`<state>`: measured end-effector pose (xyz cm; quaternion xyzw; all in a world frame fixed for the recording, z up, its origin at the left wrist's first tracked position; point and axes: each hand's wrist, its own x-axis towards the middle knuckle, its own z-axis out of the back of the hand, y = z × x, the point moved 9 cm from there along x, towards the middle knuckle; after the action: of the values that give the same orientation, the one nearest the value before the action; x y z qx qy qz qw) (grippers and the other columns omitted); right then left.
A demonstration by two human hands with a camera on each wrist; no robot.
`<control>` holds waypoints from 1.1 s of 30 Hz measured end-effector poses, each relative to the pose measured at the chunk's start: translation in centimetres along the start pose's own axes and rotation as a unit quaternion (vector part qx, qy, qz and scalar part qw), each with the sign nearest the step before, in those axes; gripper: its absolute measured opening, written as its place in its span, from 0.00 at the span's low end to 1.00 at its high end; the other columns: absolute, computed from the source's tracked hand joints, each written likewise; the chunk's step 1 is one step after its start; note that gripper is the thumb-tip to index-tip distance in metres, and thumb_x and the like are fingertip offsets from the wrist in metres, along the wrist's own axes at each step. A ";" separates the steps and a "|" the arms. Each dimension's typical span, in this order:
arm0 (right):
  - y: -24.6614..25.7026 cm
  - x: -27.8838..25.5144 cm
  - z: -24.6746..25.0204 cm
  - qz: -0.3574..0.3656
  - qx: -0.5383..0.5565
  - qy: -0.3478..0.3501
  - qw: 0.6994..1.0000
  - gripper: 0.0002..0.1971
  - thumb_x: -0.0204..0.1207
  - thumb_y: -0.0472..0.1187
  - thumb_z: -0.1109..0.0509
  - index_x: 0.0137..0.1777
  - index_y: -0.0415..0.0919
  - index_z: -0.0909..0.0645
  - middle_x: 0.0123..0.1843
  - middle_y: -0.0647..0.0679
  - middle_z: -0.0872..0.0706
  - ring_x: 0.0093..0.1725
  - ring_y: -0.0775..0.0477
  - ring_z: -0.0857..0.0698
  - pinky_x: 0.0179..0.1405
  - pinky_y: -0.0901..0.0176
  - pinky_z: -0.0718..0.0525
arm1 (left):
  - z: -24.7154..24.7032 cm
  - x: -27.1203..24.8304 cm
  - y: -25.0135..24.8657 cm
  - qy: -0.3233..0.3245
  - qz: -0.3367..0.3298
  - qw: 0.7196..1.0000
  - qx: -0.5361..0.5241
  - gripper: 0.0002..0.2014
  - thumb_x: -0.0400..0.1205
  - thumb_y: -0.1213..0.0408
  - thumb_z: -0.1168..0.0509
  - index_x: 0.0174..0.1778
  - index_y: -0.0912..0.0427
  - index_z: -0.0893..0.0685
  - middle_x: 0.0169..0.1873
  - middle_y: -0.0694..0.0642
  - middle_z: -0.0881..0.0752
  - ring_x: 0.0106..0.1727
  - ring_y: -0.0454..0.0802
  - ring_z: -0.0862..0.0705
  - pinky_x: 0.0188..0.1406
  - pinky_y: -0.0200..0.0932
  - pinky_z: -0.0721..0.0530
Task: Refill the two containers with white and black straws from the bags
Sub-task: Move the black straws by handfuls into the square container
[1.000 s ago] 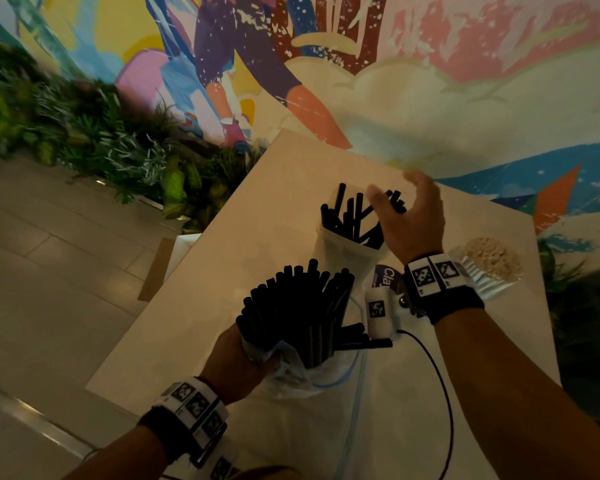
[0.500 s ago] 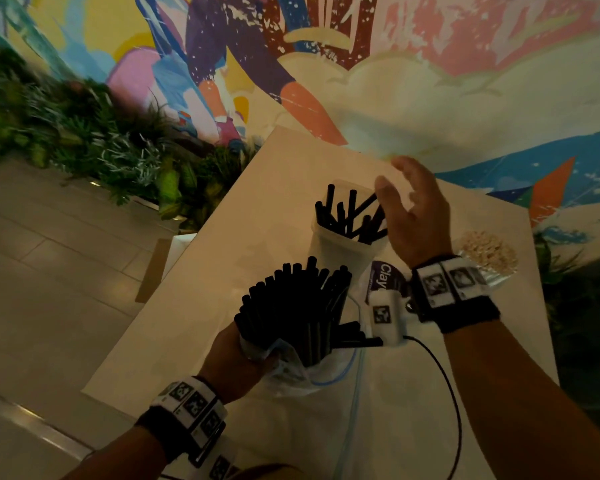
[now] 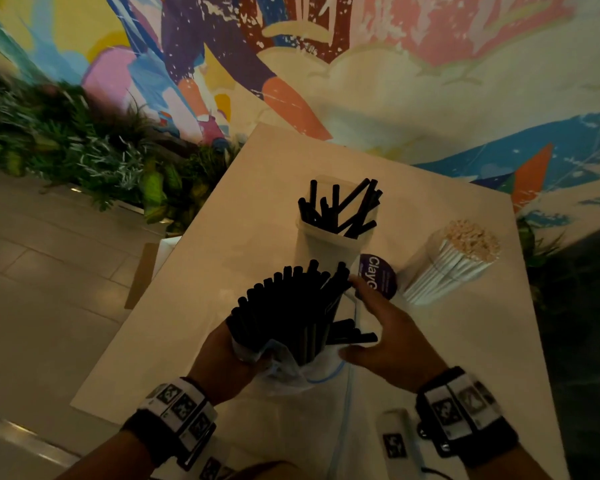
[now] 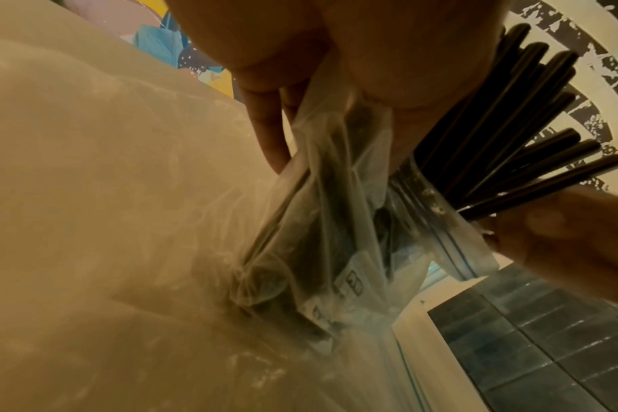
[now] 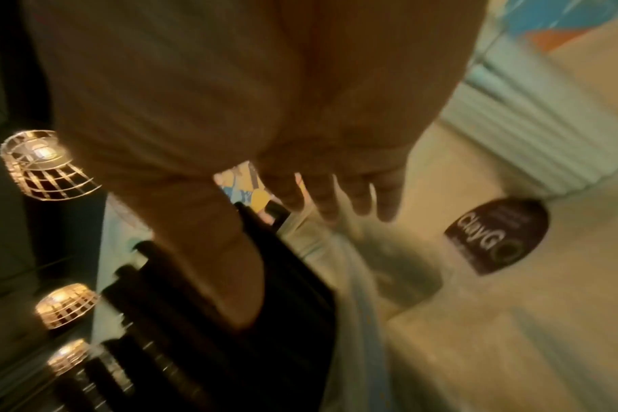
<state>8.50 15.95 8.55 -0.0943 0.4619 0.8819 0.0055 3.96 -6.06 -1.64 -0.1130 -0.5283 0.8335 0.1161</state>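
The left hand (image 3: pixel 222 362) grips a clear bag (image 3: pixel 284 370) around its gathered lower part, holding upright a fanned bundle of black straws (image 3: pixel 291 306) that rises out of the bag's mouth. The right hand (image 3: pixel 392 344), fingers straight and spread, thumb apart, reaches to the bundle's right side; its thumb lies near the lowest straws that stick out sideways, and contact cannot be told. Both hands are over a pale table (image 3: pixel 222 244). Beyond the bundle stands a tall white container (image 3: pixel 326 247) with a few black straws leaning loosely inside. To its right a round purple sticker (image 3: pixel 378 280) lies on the table, partly covered by the right fingertips. Further right a second container (image 3: pixel 444 268) is packed with white straws (image 3: pixel 471 240). Nothing stands between the bundle and the white container. The bag's bottom is hidden behind the left hand in the head view; the left wrist view shows it crumpled. The right wrist view is blurred.
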 end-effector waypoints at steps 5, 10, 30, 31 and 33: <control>3.7 1.2 -0.7 0.151 0.051 -0.133 0.978 0.34 0.72 0.34 0.25 0.70 0.63 0.35 0.63 0.83 0.25 0.68 0.78 0.28 0.64 0.81 0.30 | 0.0 0.1 -1.0 0.023 0.005 0.999 -0.037 0.33 0.57 0.41 0.28 0.57 0.49 0.19 0.52 0.38 0.16 0.52 0.24 0.19 0.53 0.36 0.19; 3.6 1.6 -1.4 0.175 0.002 -0.179 0.968 0.21 0.73 0.47 0.32 0.67 0.55 0.24 0.53 0.59 0.17 0.55 0.61 0.18 0.57 0.72 0.22 | 0.4 0.0 -3.0 0.083 -0.012 0.992 -0.098 0.50 0.54 0.40 0.18 0.71 0.53 0.29 0.62 0.39 0.18 0.64 0.34 0.21 0.63 0.38 0.20; 1.0 2.5 -3.0 0.122 0.054 -0.191 0.972 0.11 0.71 0.39 0.29 0.50 0.56 0.19 0.47 0.62 0.18 0.48 0.64 0.18 0.49 0.74 0.23 | 1.1 0.2 -5.7 0.017 -0.049 0.984 -0.171 0.39 0.51 0.49 0.17 0.60 0.42 0.21 0.54 0.45 0.13 0.57 0.44 0.15 0.59 0.51 0.17; 1.0 2.4 -3.0 0.124 0.055 -0.194 0.972 0.07 0.70 0.41 0.31 0.47 0.52 0.20 0.45 0.62 0.19 0.45 0.64 0.18 0.46 0.74 0.24 | 1.2 0.3 -5.8 0.019 -0.042 0.987 -0.156 0.36 0.50 0.50 0.18 0.55 0.34 0.20 0.50 0.41 0.13 0.53 0.39 0.14 0.55 0.46 0.16; 1.8 2.0 -2.5 0.134 0.057 -0.206 0.968 0.07 0.70 0.46 0.33 0.45 0.46 0.20 0.43 0.62 0.19 0.43 0.64 0.19 0.45 0.75 0.25 | 1.6 0.4 -6.1 0.011 -0.044 0.985 -0.169 0.30 0.50 0.51 0.20 0.48 0.29 0.20 0.48 0.40 0.13 0.49 0.40 0.14 0.53 0.42 0.16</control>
<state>6.77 12.76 8.28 0.1520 0.5084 0.8475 -0.0122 3.50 -4.75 4.58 -0.1163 -0.6646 0.7251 0.1379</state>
